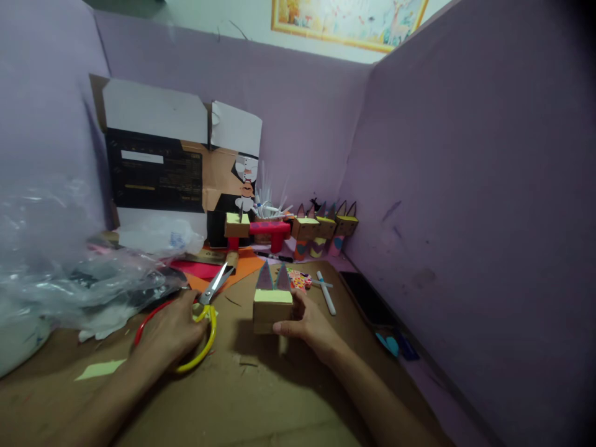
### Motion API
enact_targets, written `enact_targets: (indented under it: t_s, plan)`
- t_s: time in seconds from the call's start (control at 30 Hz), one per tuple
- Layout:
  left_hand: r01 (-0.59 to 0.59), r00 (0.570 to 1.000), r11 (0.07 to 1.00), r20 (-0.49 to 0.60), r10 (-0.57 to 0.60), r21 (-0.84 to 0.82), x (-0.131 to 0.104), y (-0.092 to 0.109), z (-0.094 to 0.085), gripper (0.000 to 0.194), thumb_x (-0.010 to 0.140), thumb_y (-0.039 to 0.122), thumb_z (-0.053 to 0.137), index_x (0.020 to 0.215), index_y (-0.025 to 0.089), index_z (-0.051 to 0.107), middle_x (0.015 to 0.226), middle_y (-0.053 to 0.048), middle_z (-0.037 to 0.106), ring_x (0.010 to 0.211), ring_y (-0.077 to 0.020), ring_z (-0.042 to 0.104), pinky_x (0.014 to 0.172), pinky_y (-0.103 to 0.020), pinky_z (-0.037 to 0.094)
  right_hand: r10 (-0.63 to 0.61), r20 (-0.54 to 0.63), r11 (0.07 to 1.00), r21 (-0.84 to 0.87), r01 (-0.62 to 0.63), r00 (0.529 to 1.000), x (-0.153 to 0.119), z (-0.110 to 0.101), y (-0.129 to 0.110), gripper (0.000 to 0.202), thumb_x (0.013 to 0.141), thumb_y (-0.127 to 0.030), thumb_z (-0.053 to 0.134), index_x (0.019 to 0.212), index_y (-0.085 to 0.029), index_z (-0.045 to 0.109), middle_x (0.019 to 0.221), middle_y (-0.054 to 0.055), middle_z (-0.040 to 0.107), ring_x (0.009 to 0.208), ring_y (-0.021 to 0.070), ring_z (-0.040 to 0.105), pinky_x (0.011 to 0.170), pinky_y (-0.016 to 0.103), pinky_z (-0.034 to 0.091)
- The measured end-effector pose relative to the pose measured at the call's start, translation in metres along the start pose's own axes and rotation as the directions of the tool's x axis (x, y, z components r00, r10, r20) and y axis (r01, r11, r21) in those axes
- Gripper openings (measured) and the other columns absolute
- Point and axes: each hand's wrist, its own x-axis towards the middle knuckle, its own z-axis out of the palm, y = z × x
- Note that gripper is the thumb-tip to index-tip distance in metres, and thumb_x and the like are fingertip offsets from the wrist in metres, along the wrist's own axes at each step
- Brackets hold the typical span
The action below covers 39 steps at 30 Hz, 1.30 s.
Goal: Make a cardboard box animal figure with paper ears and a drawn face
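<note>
My right hand grips a small brown cardboard box by its right side, thumb in front. Pale yellow-green paper covers the top of this box, and two pointed dark ears with bluish edges rise from its back. To the left, my left hand is closed around a pair of scissors with one red and one yellow handle. The scissors' blades are slightly apart and point away from me. Some of the left fingers are hidden beneath the hand. A pale paper scrap lies beside my left wrist.
Plastic bags heap up at the left. A flattened carton leans on the back wall. Several eared cardboard figures stand at the back right, near a basket of white sticks. A white marker and a dark phone lie rightward.
</note>
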Motion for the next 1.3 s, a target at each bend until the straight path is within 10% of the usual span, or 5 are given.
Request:
enact_targets:
  t_s: [0.23, 0.43, 0.63, 1.3]
  plan:
    - [-0.04, 0.999, 0.902, -0.04, 0.025, -0.43, 0.004, -0.001, 0.001, 0.037, 0.074, 0.038, 0.043, 0.103, 0.018, 0.052, 0.078, -0.005, 0.063, 0.071, -0.0237, 0.062, 0.059, -0.031, 0.046, -0.025, 0.015, 0.999, -0.043, 0.026, 1.0, -0.001, -0.001, -0.001, 0.054, 0.048, -0.011, 0.082, 0.095, -0.023, 0.06, 0.098, 0.002, 0.071, 0.098, 0.026, 0.064, 0.091, 0.043, 0.047]
    - [-0.1, 0.994, 0.632, -0.05, 0.097, -0.768, -0.015, 0.013, 0.004, 0.031, 0.074, 0.038, 0.053, 0.099, 0.021, 0.044, 0.063, 0.007, 0.048, 0.04, -0.0084, 0.042, 0.036, -0.02, 0.036, -0.007, 0.048, 1.0, -0.005, 0.008, 0.999, -0.001, 0.0, -0.001, 0.06, 0.046, -0.009, 0.081, 0.1, -0.024, 0.059, 0.096, 0.002, 0.07, 0.096, 0.0264, 0.064, 0.09, 0.043, 0.047]
    - [-0.161, 0.981, 0.594, -0.065, 0.18, -0.788, -0.023, 0.02, 0.009, 0.044, 0.071, 0.042, 0.065, 0.104, 0.02, 0.044, 0.096, -0.006, 0.062, 0.068, -0.0166, 0.06, 0.052, -0.026, 0.05, 0.032, 0.119, 0.999, -0.013, -0.03, 0.992, -0.008, 0.012, -0.001, 0.06, 0.047, -0.015, 0.084, 0.1, -0.023, 0.058, 0.098, 0.002, 0.07, 0.097, 0.0264, 0.065, 0.089, 0.041, 0.048]
    - [-0.325, 0.921, 0.56, -0.12, 0.371, -0.762, -0.034, 0.034, 0.023, 0.041, 0.075, 0.031, 0.066, 0.108, 0.021, 0.044, 0.08, 0.002, 0.059, 0.06, -0.0123, 0.056, 0.055, -0.023, 0.047, -0.074, 0.148, 0.997, 0.041, 0.068, 0.986, -0.018, 0.021, 0.001, 0.061, 0.057, -0.031, 0.083, 0.111, -0.022, 0.055, 0.105, 0.006, 0.069, 0.098, 0.0268, 0.064, 0.089, 0.04, 0.046]
